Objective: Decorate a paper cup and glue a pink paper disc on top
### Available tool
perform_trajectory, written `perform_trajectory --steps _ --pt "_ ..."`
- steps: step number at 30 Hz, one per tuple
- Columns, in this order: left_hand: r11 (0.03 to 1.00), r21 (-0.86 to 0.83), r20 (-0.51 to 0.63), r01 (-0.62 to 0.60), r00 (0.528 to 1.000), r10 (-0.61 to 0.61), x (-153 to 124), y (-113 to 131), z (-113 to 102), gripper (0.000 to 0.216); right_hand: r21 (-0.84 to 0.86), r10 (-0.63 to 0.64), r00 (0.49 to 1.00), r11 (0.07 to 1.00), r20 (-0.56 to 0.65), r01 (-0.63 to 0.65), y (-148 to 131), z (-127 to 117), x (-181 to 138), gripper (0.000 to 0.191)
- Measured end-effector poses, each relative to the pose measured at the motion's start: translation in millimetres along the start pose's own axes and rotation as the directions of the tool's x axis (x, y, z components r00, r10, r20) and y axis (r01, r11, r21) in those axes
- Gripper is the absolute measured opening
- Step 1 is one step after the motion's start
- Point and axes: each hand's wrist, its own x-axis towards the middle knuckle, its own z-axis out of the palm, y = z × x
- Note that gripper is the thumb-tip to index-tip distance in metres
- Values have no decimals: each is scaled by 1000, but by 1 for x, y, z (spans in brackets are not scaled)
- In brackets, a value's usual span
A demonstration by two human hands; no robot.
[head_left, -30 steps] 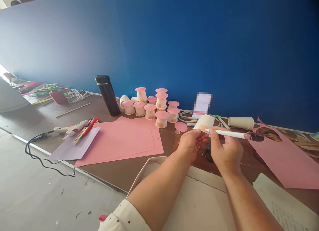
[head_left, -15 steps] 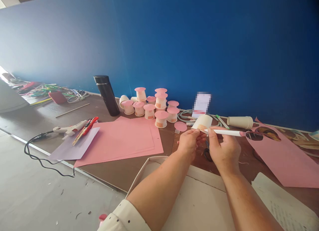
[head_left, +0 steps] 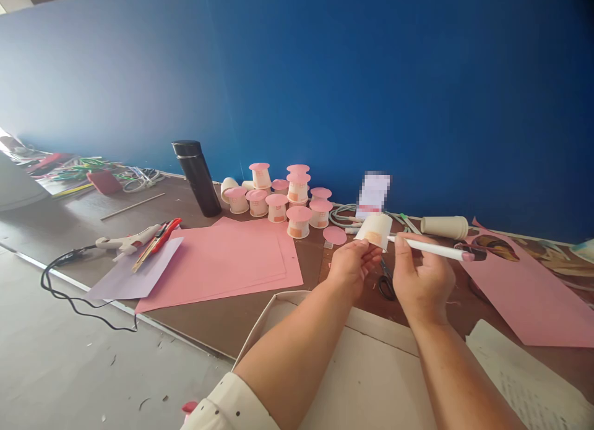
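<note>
My left hand [head_left: 351, 264] pinches a small white paper cup [head_left: 375, 229] with an orange patch, tilted on its side above the brown table. My right hand [head_left: 420, 275] is closed round a white marker [head_left: 429, 249] with a pink cap at its far end; its tip touches the cup's side. Just behind the cup lies a loose pink paper disc [head_left: 335, 235]. Further back stands a cluster of several white cups topped with pink discs [head_left: 283, 198].
Pink paper sheets [head_left: 232, 260] lie left of my hands, another pink sheet [head_left: 524, 297] to the right. A black flask [head_left: 196, 177], a glue gun [head_left: 123, 240] with black cord, red-handled cutter [head_left: 160, 239], scissors [head_left: 385, 284], a cup stack [head_left: 444, 227] and cables [head_left: 346, 216] lie about. A cardboard box [head_left: 371, 368] sits near me.
The cup and both hands have shifted slightly left and up; the marker tip stays against the cup. The view has drifted a little.
</note>
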Motion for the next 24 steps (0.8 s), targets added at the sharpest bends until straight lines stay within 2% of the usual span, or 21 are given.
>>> perform_trajectory --steps 2,5,10,15,24 --pt "998 -58 -37 29 999 -31 0 2 1 19 -1 20 999 1000 -29 -20 0 -1 1 31" --pt "994 -94 -32 59 998 -62 -1 5 2 19 3 -11 1000 1000 4 11 1 -1 0 30" --pt "994 -93 6 52 999 -51 -3 5 3 21 -6 -95 995 995 27 95 2 3 -2 28" --pt "998 -61 9 32 999 -31 -2 4 3 23 -21 -116 992 993 39 117 4 3 -2 27" --pt "1000 1 27 29 999 -29 -2 2 0 21 -24 -52 998 998 42 53 7 5 -1 32"
